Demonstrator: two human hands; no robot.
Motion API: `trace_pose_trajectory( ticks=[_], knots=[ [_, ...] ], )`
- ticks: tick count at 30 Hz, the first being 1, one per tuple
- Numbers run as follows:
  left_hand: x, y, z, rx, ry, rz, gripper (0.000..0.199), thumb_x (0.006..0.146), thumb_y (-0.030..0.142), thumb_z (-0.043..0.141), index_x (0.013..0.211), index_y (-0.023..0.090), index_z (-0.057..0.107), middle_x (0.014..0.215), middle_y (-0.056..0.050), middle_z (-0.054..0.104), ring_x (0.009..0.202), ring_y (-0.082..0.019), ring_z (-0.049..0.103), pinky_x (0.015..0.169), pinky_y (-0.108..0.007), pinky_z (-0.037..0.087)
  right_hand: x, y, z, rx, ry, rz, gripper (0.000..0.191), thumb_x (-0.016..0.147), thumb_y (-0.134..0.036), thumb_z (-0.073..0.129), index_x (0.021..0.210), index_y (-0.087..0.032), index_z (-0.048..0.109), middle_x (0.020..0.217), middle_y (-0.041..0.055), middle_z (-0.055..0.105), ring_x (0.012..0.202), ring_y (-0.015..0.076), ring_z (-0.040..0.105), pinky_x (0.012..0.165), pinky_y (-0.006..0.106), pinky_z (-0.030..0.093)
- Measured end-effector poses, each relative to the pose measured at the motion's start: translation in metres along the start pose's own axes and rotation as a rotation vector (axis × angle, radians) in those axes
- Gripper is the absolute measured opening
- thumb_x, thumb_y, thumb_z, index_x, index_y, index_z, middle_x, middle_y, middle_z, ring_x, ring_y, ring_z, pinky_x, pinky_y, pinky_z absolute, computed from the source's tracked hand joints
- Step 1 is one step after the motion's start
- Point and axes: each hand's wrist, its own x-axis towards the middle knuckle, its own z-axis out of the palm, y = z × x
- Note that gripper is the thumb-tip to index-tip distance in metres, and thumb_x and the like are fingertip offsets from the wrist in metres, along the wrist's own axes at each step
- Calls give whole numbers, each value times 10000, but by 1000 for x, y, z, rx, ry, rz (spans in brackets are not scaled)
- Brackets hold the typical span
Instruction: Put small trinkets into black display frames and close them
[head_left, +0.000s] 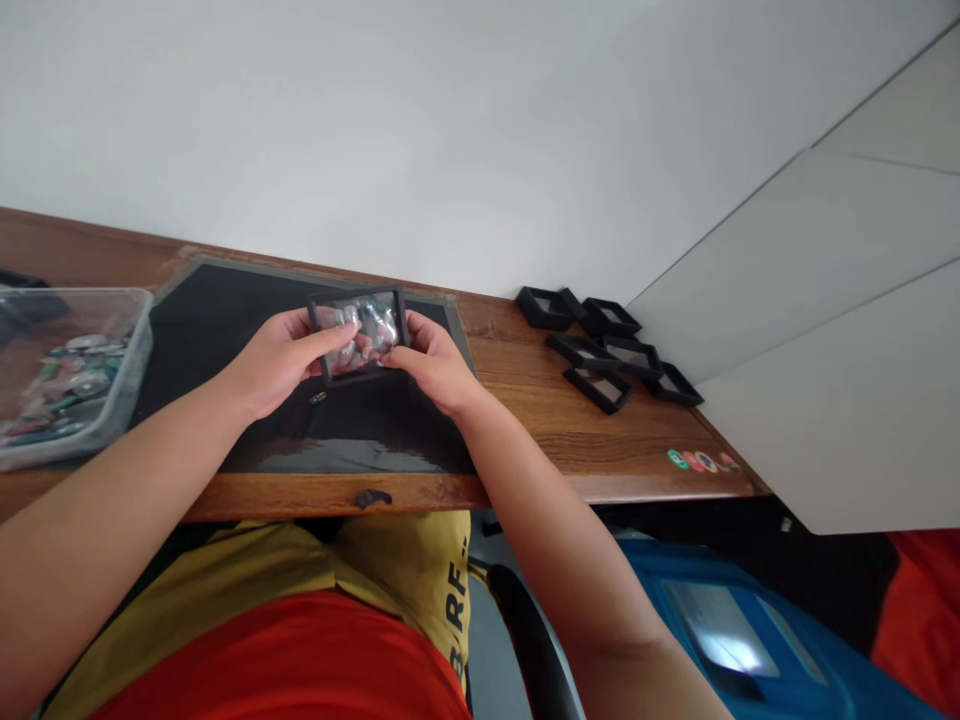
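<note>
A black rectangular frame (360, 378) with shiny, clear-covered contents is held up over the black mat (217, 330). My left hand (281, 355) grips its left side, the thumb lying across the clear face. On the right side my right hand (431, 362) holds the same frame, thumb at the lower right of the face and fingers behind. The fingers behind the frame are mostly hidden. A small shiny piece (318, 398) lies on the mat just below the frame.
A clear plastic tub (124, 400) of mixed small shiny pieces stands at the left. Several black frames (598, 388) lie at the right by the wall. Round stickers (705, 461) are near the front right edge of the wooden table (540, 430). A dark scrap (373, 497) sits at the front edge.
</note>
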Motion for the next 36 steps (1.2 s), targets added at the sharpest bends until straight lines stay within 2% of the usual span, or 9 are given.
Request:
trace_pose_trajectory(
  ticks=[7,13,16,22,27,33,36],
  knots=[
    [0,-2,-2,36,9,-40,448,666,440,1013,951,149,828,962,-120,828,882,-277,798,796,-405,689,-1,-2,2,13,48,-9,318,693,-294,828,914,-251,603,928,-23,725,939,189,679,923,348,598],
    [-1,-1,0,55,11,-63,493,632,483,1027,911,131,824,891,-124,817,776,-241,759,683,-348,663,-1,0,6,28,97,-50,275,726,-327,822,883,-240,615,826,-48,647,806,149,592,829,295,523],
    [-1,0,0,26,25,-68,500,604,473,1038,907,136,827,898,-111,820,778,-224,759,661,-315,660,-2,1,7,80,88,-14,255,736,-327,822,883,-240,633,823,-52,647,794,145,593,823,288,507],
    [1,-1,0,-28,84,-54,476,608,428,1028,909,122,821,951,-139,833,795,-236,777,654,-299,655,-6,-4,7,51,14,87,229,683,-325,792,860,-238,676,851,-28,684,845,173,605,839,308,509],
    [1,0,0,-35,76,-63,468,614,415,1028,895,113,807,932,-154,833,770,-227,775,677,-298,661,-8,-9,8,-27,26,133,192,654,-339,753,793,-226,685,805,-25,664,860,185,591,805,306,488],
    [2,0,-1,12,81,-44,448,665,431,992,922,122,794,948,-164,827,841,-294,806,750,-383,692,-7,-8,9,-52,18,151,174,667,-353,743,763,-220,684,787,-20,670,835,176,591,811,305,513],
    [2,-1,-2,31,85,-42,455,673,448,984,936,126,801,942,-156,826,850,-292,807,756,-378,689,-6,-5,9,-67,26,160,164,687,-341,766,771,-226,685,802,-13,695,836,177,604,805,299,541]
  ],
)
